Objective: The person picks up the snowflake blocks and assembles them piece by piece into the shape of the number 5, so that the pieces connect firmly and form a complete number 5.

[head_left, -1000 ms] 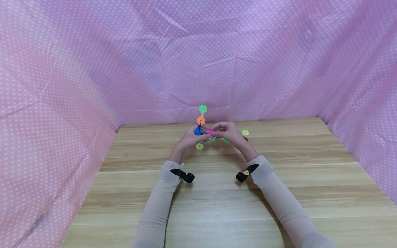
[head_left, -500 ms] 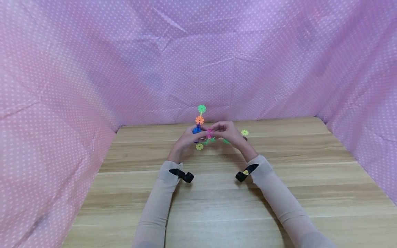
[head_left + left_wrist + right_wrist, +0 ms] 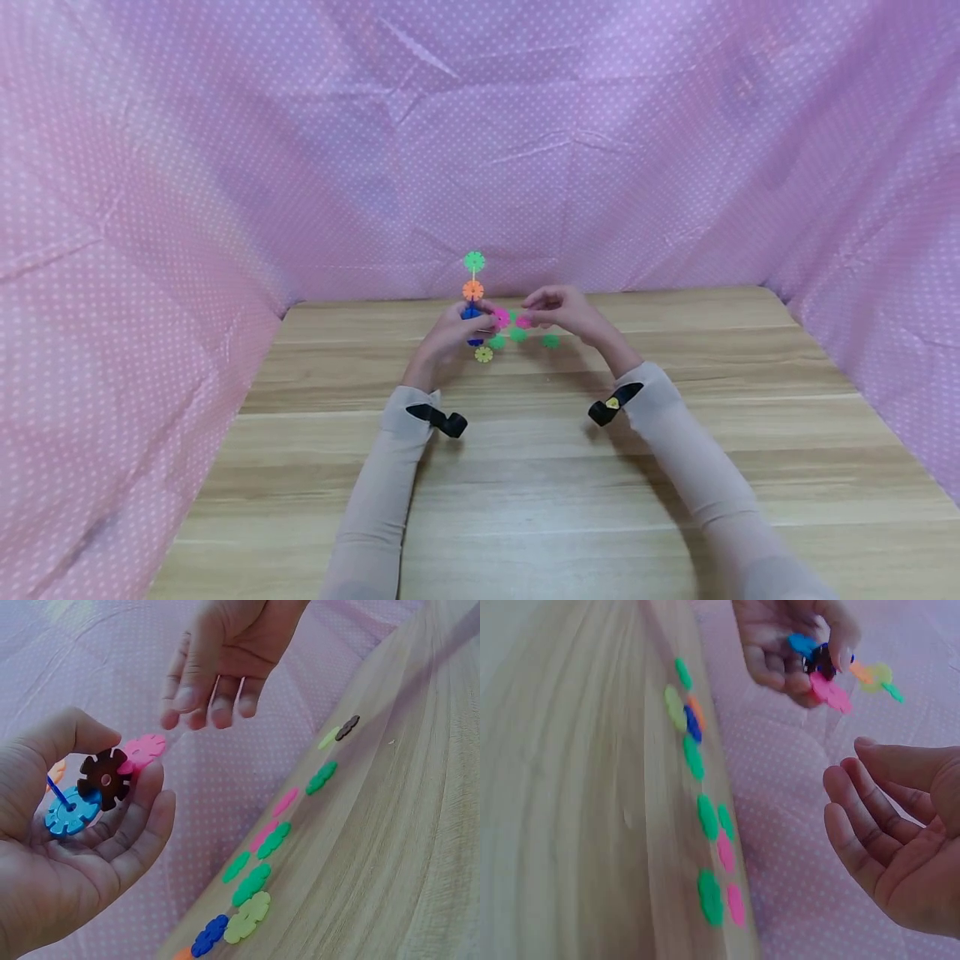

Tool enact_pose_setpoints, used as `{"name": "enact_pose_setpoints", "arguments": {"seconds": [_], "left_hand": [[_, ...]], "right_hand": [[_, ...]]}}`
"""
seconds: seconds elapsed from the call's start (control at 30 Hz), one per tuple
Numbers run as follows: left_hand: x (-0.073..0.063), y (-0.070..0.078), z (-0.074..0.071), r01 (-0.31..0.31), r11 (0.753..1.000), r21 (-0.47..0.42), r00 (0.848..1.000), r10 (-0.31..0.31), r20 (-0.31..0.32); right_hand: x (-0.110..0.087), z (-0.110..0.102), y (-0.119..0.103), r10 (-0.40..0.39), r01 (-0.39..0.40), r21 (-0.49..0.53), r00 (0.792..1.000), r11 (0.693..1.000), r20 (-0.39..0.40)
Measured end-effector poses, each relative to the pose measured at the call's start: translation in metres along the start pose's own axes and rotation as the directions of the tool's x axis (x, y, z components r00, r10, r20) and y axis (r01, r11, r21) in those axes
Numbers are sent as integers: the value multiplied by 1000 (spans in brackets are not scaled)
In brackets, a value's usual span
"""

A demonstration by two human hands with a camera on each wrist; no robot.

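My left hand (image 3: 450, 330) pinches a chain of joined plastic snowflake discs between thumb and fingers. In the left wrist view a brown disc (image 3: 103, 780) sits at the thumb, with a light blue disc (image 3: 73, 813) beside it and a pink disc (image 3: 147, 748) at the far end. An orange disc (image 3: 472, 290) and a green disc (image 3: 474, 262) rise above the hand in the head view. My right hand (image 3: 911, 840) is apart from the chain, its fingers loosely bent and nothing in its grasp.
Loose discs lie in a scattered row near the table's far edge: several green ones (image 3: 252, 883), pink ones (image 3: 285, 802), a yellow one (image 3: 247, 917), a dark blue one (image 3: 210, 935) and a brown one (image 3: 347, 727). Behind the wooden table (image 3: 525, 500) hangs a pink dotted cloth (image 3: 480, 150).
My right hand has let go of the pink disc and moved away to the right. The left hand has shifted slightly left with the chain, the pink disc now attached at its end.
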State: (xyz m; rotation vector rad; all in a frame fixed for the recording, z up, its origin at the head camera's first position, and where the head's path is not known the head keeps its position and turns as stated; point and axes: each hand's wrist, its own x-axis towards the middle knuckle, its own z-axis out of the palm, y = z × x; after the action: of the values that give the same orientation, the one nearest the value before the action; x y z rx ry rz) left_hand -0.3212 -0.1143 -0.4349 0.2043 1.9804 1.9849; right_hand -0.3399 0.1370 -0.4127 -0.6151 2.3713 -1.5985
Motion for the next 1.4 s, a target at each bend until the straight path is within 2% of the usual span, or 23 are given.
{"name": "enact_pose_setpoints", "arguments": {"seconds": [0.13, 0.3, 0.43, 0.6, 0.73, 1.0, 1.4], "left_hand": [[-1, -1, -1, 29, 999, -23, 1000, -29, 2], [-1, -2, -3, 22, 1000, 1, 1000, -22, 15], [-1, -3, -4, 23, 1000, 0, 999, -23, 25], [-1, -4, -5, 44, 999, -17, 999, -43, 30], [-2, -4, -5, 47, 999, -21, 998, -47, 33], [-3, -2, -4, 40, 999, 27, 999, -40, 18], [-2, -3, -4, 19, 997, 74, 999, -21, 29]], "right_hand": [[-2, -13, 4, -5, 12, -114, 998, 993, 64], [-4, -25, 11, -9, 44, -254, 991, 966, 134], [-4, -30, 21, 0, 56, -317, 985, 947, 172], [-4, -32, 31, 39, 37, -332, 975, 943, 218], [-3, -31, 36, 37, 43, -327, 972, 944, 234], [5, -27, 48, 30, 58, -361, 972, 931, 231], [10, -22, 49, 46, 59, -396, 967, 916, 250]]}}
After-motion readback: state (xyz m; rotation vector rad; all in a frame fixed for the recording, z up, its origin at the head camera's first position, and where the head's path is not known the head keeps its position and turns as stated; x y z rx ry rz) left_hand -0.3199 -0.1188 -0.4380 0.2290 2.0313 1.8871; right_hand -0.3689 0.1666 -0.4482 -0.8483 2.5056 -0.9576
